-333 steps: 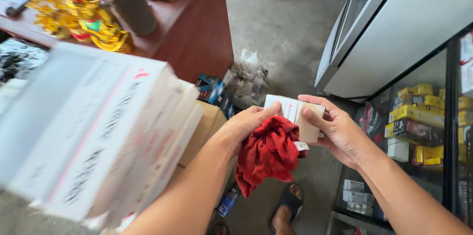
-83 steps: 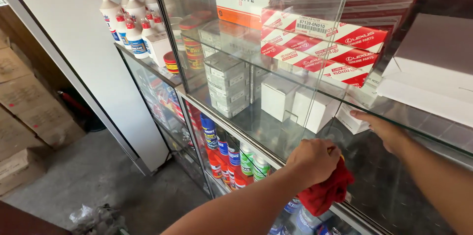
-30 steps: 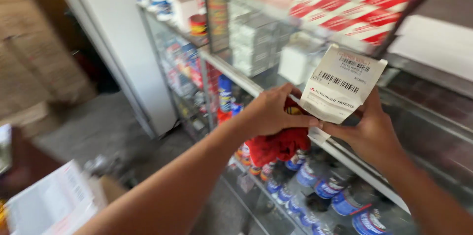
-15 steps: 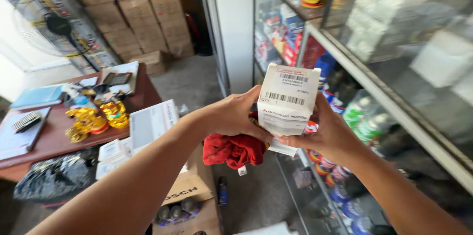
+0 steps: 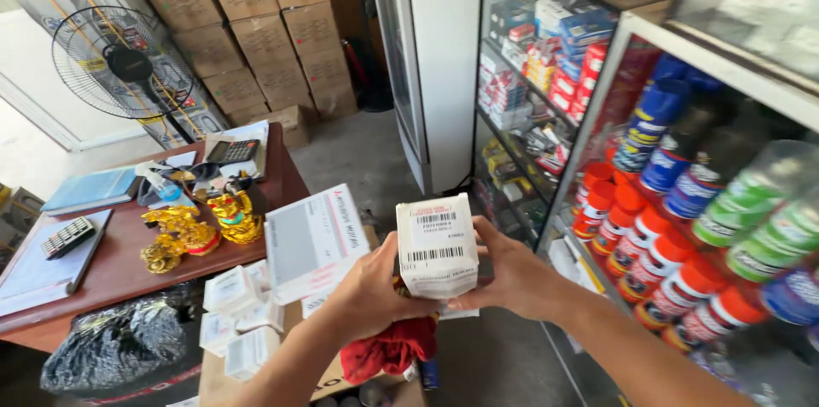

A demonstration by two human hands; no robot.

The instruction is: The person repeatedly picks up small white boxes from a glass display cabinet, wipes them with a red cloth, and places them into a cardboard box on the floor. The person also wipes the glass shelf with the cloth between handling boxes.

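Both hands hold the small white box (image 5: pixel 437 245) at chest height: the left hand (image 5: pixel 375 287) clamps it together with a red rag (image 5: pixel 388 349), apparently, and the right hand (image 5: pixel 512 275) grips its side; the bunched cloth could let it slip onto the stacked boxes (image 5: pixel 247 313) below

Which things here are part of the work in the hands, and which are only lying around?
In hand:
white box, held by left hand and right hand
red cloth, under the left hand

Lying about:
fan
calculator
gold figurines
black bag
brown cartons
shelf bottles
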